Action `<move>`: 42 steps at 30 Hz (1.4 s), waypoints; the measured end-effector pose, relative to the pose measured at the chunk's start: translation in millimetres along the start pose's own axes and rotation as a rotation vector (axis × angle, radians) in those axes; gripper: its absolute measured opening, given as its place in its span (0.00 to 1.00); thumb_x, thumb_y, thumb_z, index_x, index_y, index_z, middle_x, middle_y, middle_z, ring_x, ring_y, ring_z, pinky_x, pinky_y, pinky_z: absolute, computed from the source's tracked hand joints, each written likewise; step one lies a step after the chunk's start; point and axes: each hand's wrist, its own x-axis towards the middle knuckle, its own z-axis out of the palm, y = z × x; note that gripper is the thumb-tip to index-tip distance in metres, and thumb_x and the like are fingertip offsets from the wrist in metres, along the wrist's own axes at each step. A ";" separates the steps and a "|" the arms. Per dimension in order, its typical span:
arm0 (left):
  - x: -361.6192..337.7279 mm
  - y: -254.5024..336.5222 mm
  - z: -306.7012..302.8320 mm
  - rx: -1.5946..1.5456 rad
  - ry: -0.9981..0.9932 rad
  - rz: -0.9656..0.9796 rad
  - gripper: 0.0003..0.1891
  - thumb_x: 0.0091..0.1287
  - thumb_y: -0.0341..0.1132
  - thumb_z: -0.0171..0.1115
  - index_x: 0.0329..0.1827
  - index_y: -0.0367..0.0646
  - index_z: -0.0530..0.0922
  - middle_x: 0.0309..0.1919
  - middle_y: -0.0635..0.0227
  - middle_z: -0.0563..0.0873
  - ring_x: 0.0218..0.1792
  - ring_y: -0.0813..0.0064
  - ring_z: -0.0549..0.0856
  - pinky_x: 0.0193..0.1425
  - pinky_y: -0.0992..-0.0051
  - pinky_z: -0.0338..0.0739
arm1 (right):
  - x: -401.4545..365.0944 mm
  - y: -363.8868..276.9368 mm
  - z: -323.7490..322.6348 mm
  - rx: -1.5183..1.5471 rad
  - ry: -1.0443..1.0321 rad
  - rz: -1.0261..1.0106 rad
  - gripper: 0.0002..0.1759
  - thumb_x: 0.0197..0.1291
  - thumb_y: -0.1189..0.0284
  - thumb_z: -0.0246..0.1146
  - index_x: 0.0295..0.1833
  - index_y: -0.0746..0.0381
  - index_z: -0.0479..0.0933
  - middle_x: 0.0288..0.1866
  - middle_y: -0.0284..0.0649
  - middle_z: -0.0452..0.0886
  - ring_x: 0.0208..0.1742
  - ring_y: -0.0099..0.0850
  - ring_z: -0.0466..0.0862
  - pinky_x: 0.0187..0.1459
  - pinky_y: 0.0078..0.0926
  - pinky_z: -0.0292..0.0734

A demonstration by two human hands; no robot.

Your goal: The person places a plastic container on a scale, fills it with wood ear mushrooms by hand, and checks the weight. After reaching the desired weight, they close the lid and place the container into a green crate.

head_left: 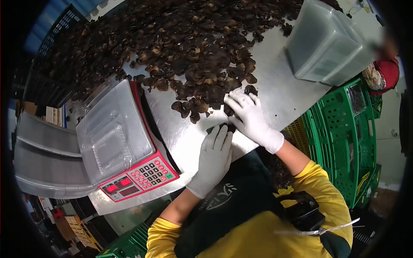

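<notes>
A large heap of dark brown, wrinkled pieces, like dried fungus, (202,47) covers the back of the metal table (275,69). My left hand (213,157), in a white glove, lies near the table's front edge, its fingers closed over a dark piece partly hidden under the fingertips. My right hand (250,116), also gloved, is just right of it at the heap's front edge. Its fingers are bent over dark pieces, and its thumb points toward my left hand. What lies under its palm is hidden.
A red and white scale (148,174) with a clear plastic tray (114,150) stands at the left. Clear containers (322,47) are stacked at the back right. Green crates (344,133) stand beyond the right edge, near a person in red (387,73). More plastic containers (47,163) are far left.
</notes>
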 end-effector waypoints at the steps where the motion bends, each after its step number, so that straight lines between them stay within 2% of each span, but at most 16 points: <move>1: -2.3 -1.1 -2.7 0.004 0.000 -0.008 0.27 0.60 0.31 0.62 0.65 0.37 0.72 0.66 0.55 0.72 0.68 0.54 0.69 0.69 0.58 0.65 | -2.1 -3.0 -5.3 0.068 -0.059 -0.039 0.31 0.54 0.66 0.67 0.66 0.54 0.73 0.65 0.42 0.73 0.68 0.39 0.70 0.72 0.48 0.54; 5: -11.5 -4.4 -5.6 -0.037 0.000 -0.037 0.27 0.59 0.28 0.64 0.65 0.41 0.73 0.65 0.57 0.73 0.68 0.55 0.70 0.68 0.58 0.66 | -8.4 1.2 -16.3 0.180 -0.031 -0.096 0.22 0.53 0.64 0.69 0.55 0.54 0.81 0.59 0.38 0.78 0.63 0.36 0.75 0.69 0.42 0.58; 9: -15.1 -5.3 -6.0 -0.067 0.021 -0.024 0.27 0.59 0.27 0.64 0.64 0.40 0.73 0.64 0.55 0.74 0.66 0.53 0.72 0.66 0.58 0.68 | 26.6 19.2 -14.7 0.212 0.306 -0.123 0.10 0.54 0.68 0.68 0.43 0.56 0.82 0.41 0.34 0.83 0.45 0.35 0.81 0.51 0.36 0.71; 11: -11.2 -8.7 -15.1 -0.081 0.048 -0.058 0.27 0.59 0.27 0.63 0.64 0.39 0.73 0.64 0.54 0.74 0.66 0.52 0.72 0.65 0.58 0.69 | 43.3 17.7 -16.8 0.174 0.306 -0.054 0.06 0.54 0.71 0.66 0.39 0.56 0.83 0.37 0.34 0.83 0.41 0.35 0.81 0.43 0.35 0.72; 15: 12.6 -18.8 -21.9 -0.004 0.145 -0.244 0.25 0.61 0.28 0.62 0.64 0.38 0.73 0.63 0.50 0.73 0.62 0.49 0.74 0.62 0.60 0.72 | 53.1 -5.4 -11.1 0.123 0.171 -0.205 0.12 0.52 0.71 0.68 0.45 0.55 0.83 0.42 0.32 0.83 0.49 0.32 0.80 0.50 0.31 0.69; 16: 15.0 -21.2 -20.5 0.000 0.125 -0.298 0.22 0.65 0.34 0.57 0.62 0.36 0.74 0.61 0.54 0.75 0.62 0.52 0.73 0.63 0.57 0.69 | 52.0 -7.8 -5.8 0.126 0.133 -0.230 0.14 0.52 0.71 0.67 0.46 0.54 0.83 0.43 0.32 0.83 0.52 0.31 0.79 0.52 0.32 0.68; 19: 2.2 -33.5 -14.5 0.053 0.144 -0.265 0.19 0.64 0.30 0.57 0.59 0.37 0.75 0.54 0.56 0.79 0.57 0.54 0.76 0.60 0.58 0.71 | 47.5 -4.0 -9.7 -0.065 -0.053 -0.164 0.06 0.52 0.70 0.66 0.37 0.55 0.82 0.38 0.31 0.80 0.48 0.32 0.78 0.54 0.35 0.66; 21: -1.7 -41.4 -18.9 0.023 0.219 -0.281 0.17 0.64 0.28 0.58 0.56 0.37 0.76 0.49 0.57 0.80 0.51 0.54 0.79 0.55 0.59 0.74 | 38.2 4.4 -10.7 -0.101 0.065 -0.178 0.03 0.50 0.69 0.65 0.27 0.54 0.79 0.33 0.33 0.76 0.43 0.33 0.77 0.54 0.39 0.66; 23: -2.3 -44.0 -19.4 -0.007 0.292 -0.300 0.15 0.64 0.26 0.58 0.54 0.38 0.77 0.45 0.58 0.81 0.45 0.54 0.81 0.50 0.60 0.77 | 34.6 -0.4 -14.0 -0.096 0.209 -0.154 0.03 0.50 0.69 0.65 0.27 0.54 0.79 0.32 0.32 0.77 0.43 0.32 0.77 0.52 0.37 0.66; 26: 11.8 -49.5 -14.1 -0.004 0.392 -0.398 0.13 0.64 0.25 0.58 0.52 0.40 0.78 0.37 0.58 0.78 0.36 0.56 0.81 0.39 0.62 0.77 | 40.0 -15.0 -10.1 -0.001 0.228 -0.162 0.03 0.50 0.69 0.65 0.26 0.54 0.79 0.30 0.31 0.76 0.40 0.32 0.77 0.48 0.35 0.67; 31: 20.5 -56.9 1.0 0.201 0.274 -0.397 0.08 0.63 0.32 0.61 0.43 0.41 0.77 0.37 0.58 0.79 0.36 0.57 0.82 0.38 0.62 0.78 | 52.0 -32.2 9.5 -0.174 -0.089 -0.110 0.10 0.46 0.61 0.69 0.23 0.55 0.79 0.28 0.34 0.76 0.40 0.32 0.77 0.46 0.35 0.65; 32: 17.4 -54.1 0.0 0.219 0.226 -0.425 0.08 0.62 0.33 0.62 0.42 0.41 0.77 0.36 0.58 0.80 0.36 0.57 0.82 0.38 0.61 0.78 | 53.2 -29.9 22.1 -0.210 0.045 -0.178 0.15 0.43 0.57 0.70 0.22 0.55 0.77 0.28 0.36 0.77 0.40 0.33 0.76 0.48 0.36 0.65; 35: 8.0 -46.7 -10.4 0.193 0.077 -0.488 0.09 0.57 0.33 0.62 0.39 0.42 0.75 0.35 0.60 0.78 0.38 0.60 0.81 0.41 0.64 0.77 | 54.8 -39.5 15.8 -0.244 -0.044 -0.144 0.15 0.43 0.59 0.72 0.28 0.58 0.79 0.30 0.37 0.76 0.41 0.35 0.77 0.49 0.37 0.65; 38: 5.3 -50.4 -13.0 0.035 0.227 -0.408 0.08 0.60 0.35 0.63 0.40 0.42 0.77 0.34 0.59 0.81 0.35 0.57 0.82 0.39 0.60 0.78 | 59.1 -42.9 24.1 -0.340 -0.097 -0.133 0.09 0.46 0.64 0.66 0.28 0.57 0.77 0.29 0.37 0.77 0.40 0.35 0.77 0.54 0.40 0.65; 41: 27.7 -60.4 -6.9 0.253 0.350 -0.385 0.08 0.61 0.36 0.64 0.37 0.43 0.78 0.33 0.59 0.81 0.36 0.58 0.83 0.39 0.61 0.79 | 62.6 -42.0 29.8 -0.410 -0.062 -0.160 0.05 0.48 0.66 0.63 0.28 0.56 0.78 0.29 0.37 0.79 0.41 0.34 0.78 0.59 0.42 0.65; 42: 36.8 -62.9 -5.0 0.346 0.224 -0.443 0.08 0.61 0.37 0.64 0.36 0.43 0.78 0.33 0.60 0.81 0.36 0.59 0.83 0.39 0.61 0.79 | 63.4 -39.5 27.6 -0.314 -0.029 -0.169 0.05 0.47 0.67 0.63 0.28 0.56 0.79 0.29 0.37 0.79 0.42 0.34 0.78 0.60 0.42 0.65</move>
